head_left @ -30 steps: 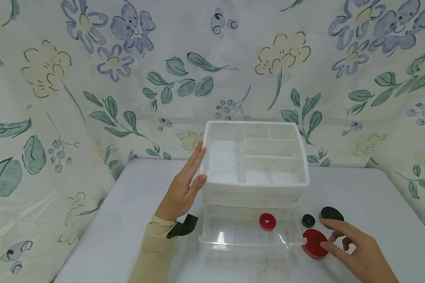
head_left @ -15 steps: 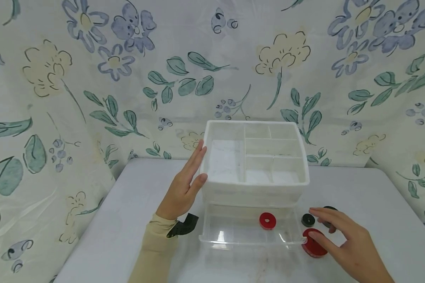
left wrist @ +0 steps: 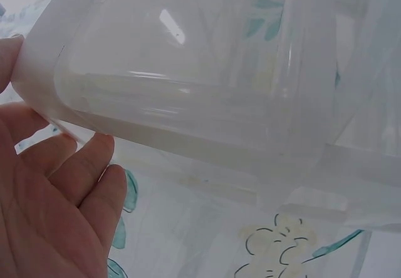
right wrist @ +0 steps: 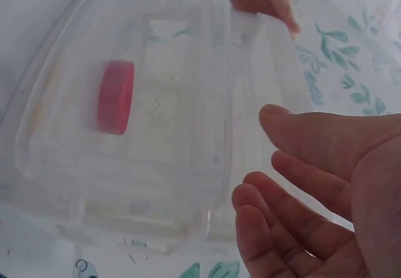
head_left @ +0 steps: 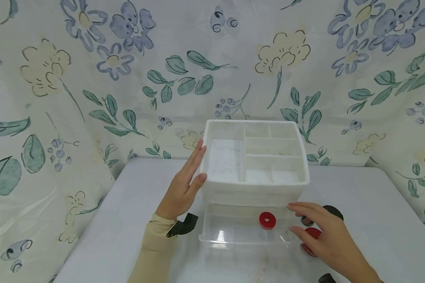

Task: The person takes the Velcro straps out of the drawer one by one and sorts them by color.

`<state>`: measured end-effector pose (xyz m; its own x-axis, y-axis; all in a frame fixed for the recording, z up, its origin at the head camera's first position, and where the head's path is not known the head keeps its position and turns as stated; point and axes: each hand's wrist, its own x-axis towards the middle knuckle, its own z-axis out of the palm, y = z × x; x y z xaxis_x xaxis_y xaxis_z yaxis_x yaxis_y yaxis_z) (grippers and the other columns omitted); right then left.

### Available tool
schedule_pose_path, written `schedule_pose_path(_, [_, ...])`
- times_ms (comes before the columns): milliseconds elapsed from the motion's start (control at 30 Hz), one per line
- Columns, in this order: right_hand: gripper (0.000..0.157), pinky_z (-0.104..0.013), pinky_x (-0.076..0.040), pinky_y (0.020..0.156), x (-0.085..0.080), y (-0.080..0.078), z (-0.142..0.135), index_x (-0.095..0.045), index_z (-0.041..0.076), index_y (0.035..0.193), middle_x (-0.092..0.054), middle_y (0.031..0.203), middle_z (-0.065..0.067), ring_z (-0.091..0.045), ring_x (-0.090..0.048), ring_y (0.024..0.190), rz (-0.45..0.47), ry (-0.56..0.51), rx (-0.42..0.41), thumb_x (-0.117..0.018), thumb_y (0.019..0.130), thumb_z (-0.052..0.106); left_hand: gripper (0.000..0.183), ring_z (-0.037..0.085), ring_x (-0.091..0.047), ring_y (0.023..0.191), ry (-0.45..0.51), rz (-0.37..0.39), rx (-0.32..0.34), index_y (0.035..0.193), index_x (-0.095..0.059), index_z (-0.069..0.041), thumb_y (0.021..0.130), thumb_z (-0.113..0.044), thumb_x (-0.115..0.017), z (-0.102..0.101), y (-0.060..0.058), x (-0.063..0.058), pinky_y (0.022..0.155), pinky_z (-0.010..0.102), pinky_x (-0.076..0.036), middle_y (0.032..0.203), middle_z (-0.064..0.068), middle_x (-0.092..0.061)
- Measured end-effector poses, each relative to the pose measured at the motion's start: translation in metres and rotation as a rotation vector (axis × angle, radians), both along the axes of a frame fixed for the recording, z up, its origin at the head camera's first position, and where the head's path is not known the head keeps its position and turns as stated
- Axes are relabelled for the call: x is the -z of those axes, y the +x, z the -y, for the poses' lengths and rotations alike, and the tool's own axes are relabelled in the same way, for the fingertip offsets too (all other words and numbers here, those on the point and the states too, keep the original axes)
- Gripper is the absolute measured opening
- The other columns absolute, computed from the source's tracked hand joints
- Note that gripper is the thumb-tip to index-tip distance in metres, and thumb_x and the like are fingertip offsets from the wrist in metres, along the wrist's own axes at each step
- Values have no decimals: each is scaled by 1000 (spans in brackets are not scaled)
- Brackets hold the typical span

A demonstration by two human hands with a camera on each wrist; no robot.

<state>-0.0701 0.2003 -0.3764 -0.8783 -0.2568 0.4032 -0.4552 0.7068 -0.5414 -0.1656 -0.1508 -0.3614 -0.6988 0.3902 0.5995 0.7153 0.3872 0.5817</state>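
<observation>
Right hand (head_left: 327, 236): thumb and fingers spread, at clear drawer's (head_left: 230, 225) right end.
Red ring (head_left: 263, 221): inside drawer, left of right hand; round, central hole.
Left hand (head_left: 178, 192): fingers straight, against white organizer (head_left: 253, 194).

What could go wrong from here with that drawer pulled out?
The right hand hovers at the right end of the drawer, close to the red disc and small black disc on the table, so it might knock them. The red ring lies in the drawer and may slide if jolted. The left hand is only against one side of the box, so a push could shift it.
</observation>
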Motion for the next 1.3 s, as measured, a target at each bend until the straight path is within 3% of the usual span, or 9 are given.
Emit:
schedule_pose_path(233, [48,-28,-60,72,-5,-8,16,-71,20,121,-69,116,7,-13,-64,89,89,53,-35,-87,78,8,61,24,-18,153,4,10,-5,162,-20,-11,109,-33,-43,0,0,0,122,33,-17,169,4,-11])
schedule_pose_path(433, [43,-38,-59,84,-8,-13,27,-72,21,121,-69,120,6,-17,-66,107,209,139,-42,-85,81,11,62,23,-18,153,-5,12,-12,162,-20,-11,109,-34,-43,0,1,-1,122,34,-18,169,3,-11])
schedule_pose_path(567, [40,-38,-59,86,-8,-15,32,-73,21,118,-69,120,4,-18,-66,109,263,176,-37,-85,80,12,62,23,-17,153,-10,16,-6,162,-20,-11,109,-37,-41,0,1,-1,122,36,-18,169,3,-11])
schedule_pose_path(933, [43,-44,-56,92,-11,-22,50,-74,14,120,-69,124,-1,-23,-64,115,321,330,-55,-87,79,14,63,24,-18,153,-11,21,-4,162,-20,-12,109,-40,-40,0,1,-2,122,37,-19,169,5,-12])
schedule_pose_path(1300, [47,-48,-56,91,-13,-29,58,-73,9,119,-70,122,-7,-28,-68,108,352,411,-106,-89,74,9,63,23,-17,153,-18,21,-10,162,-20,-13,109,-41,-40,1,-1,0,122,37,-19,169,5,-12])
